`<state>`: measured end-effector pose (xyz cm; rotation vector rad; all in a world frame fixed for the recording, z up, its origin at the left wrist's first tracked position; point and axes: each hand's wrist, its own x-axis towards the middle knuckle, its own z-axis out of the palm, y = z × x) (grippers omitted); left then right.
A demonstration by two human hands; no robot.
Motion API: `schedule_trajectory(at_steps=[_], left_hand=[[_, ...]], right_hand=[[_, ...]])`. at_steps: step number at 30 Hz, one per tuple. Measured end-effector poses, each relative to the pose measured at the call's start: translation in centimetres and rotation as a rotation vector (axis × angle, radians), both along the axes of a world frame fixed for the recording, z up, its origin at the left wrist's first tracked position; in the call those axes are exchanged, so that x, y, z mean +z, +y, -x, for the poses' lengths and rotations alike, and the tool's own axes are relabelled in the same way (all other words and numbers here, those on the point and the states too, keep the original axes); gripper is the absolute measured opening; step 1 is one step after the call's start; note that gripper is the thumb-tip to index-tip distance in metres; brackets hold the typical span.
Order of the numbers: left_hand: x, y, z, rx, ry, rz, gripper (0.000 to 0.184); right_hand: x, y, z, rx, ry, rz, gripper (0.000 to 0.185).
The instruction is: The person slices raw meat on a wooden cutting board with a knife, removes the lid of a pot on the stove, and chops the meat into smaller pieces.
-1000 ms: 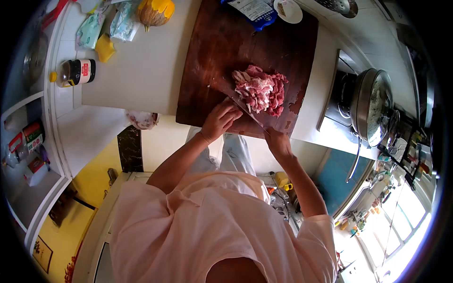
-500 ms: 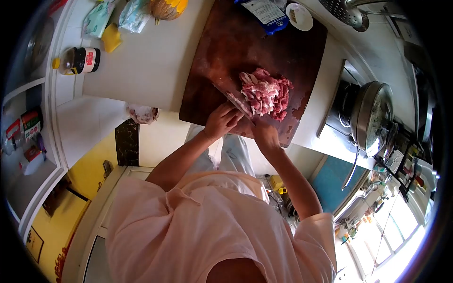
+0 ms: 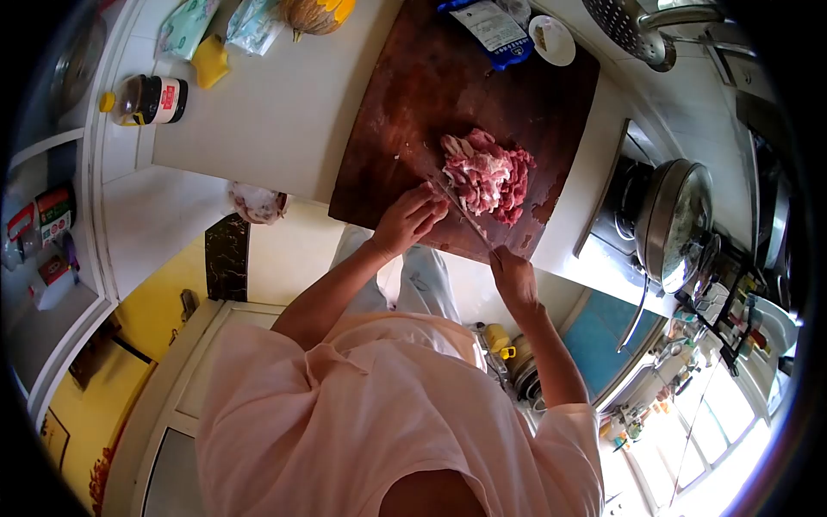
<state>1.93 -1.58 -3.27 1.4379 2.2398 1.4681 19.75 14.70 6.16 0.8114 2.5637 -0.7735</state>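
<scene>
A heap of sliced raw meat [image 3: 489, 172] lies on the dark wooden cutting board [image 3: 405, 112]. My right hand [image 3: 515, 283] is closed around the handle of a knife [image 3: 468, 217] at the board's near edge. Its blade slants up and left, along the near left side of the heap. Just left of the blade, my left hand [image 3: 407, 222] rests low over the board, fingers stretched toward the blade's tip. Whether a bit of meat lies beneath those fingertips is hidden.
At the board's far end are a blue packet [image 3: 495, 34] and a small white bowl [image 3: 551, 40]. A lidded pan [image 3: 676, 226] sits on the stove at right, its handle jutting toward me. Leftward on the counter are a dark sauce bottle [image 3: 155, 100] and a pumpkin [image 3: 317, 13].
My right hand has drawn back toward me and right with the knife, which lay flatter across the board before. My left hand stays close to the same spot, its fingers more stretched out.
</scene>
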Motion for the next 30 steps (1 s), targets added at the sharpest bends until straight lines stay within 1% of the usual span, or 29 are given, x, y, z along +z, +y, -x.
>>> schedule_trajectory(at_steps=[2, 4, 9, 11, 13, 15, 16, 19, 21, 22, 23, 24, 26, 29, 30], left_hand=[[-0.5, -0.1, 0.2, -0.018, 0.046, 0.03, 0.025], [-0.8, 0.1, -0.1, 0.019, 0.032, -0.007, 0.024], [-0.3, 0.4, -0.1, 0.056, -0.01, -0.003, 0.02], [-0.2, 0.1, -0.2, 0.045, -0.015, 0.022, 0.018], [-0.9, 0.1, -0.6, 0.04, -0.019, 0.039, 0.02], [-1.0, 0.0, -0.5, 0.015, 0.002, 0.059, 0.022], [-0.7, -0.2, -0.4, -0.01, 0.021, 0.071, 0.023], [-1.0, -0.1, -0.5, -0.071, 0.024, 0.08, 0.024], [-1.1, -0.4, -0.5, -0.075, -0.022, 0.082, 0.024], [-0.7, -0.6, -0.5, -0.066, -0.064, 0.082, 0.024], [-0.5, -0.7, -0.6, -0.057, -0.107, 0.081, 0.024], [-0.6, -0.7, -0.6, -0.039, -0.089, 0.062, 0.023], [-0.9, -0.7, -0.6, -0.002, -0.052, 0.03, 0.023], [-0.8, -0.5, -0.6, 0.052, -0.006, 0.019, 0.022], [-1.2, -0.5, -0.7, 0.049, -0.007, 0.026, 0.022]], right_hand=[[1.2, -0.2, -0.3, -0.022, -0.006, -0.032, 0.021], [2.0, -0.4, -0.3, -0.011, -0.06, -0.009, 0.02], [1.3, -0.6, 0.8, 0.029, -0.122, 0.015, 0.019], [-0.2, -0.8, 2.6, 0.039, -0.147, 0.019, 0.019], [-2.8, -1.1, 4.9, 0.12, 0.02, -0.01, 0.017], [-7.9, -1.5, 7.6, 0.154, 0.155, -0.042, 0.02], [-8.0, -1.9, 9.0, 0.163, 0.127, -0.034, 0.02], [-6.3, -1.8, 10.4, 0.174, 0.045, -0.027, 0.02], [-4.5, -1.1, 8.3, 0.174, 0.006, -0.017, 0.019], [-4.7, -0.2, 6.1, 0.202, 0.051, -0.025, 0.018], [-4.1, 0.4, 4.2, 0.172, 0.039, -0.035, 0.017], [-3.4, 0.7, 2.5, 0.143, 0.028, -0.046, 0.019], [-1.3, 1.2, 1.0, 0.072, 0.004, 0.046, 0.015], [-0.1, 0.8, -0.1, 0.07, 0.023, 0.021, 0.016], [0.4, 0.8, 0.2, 0.072, -0.026, 0.02, 0.015]])
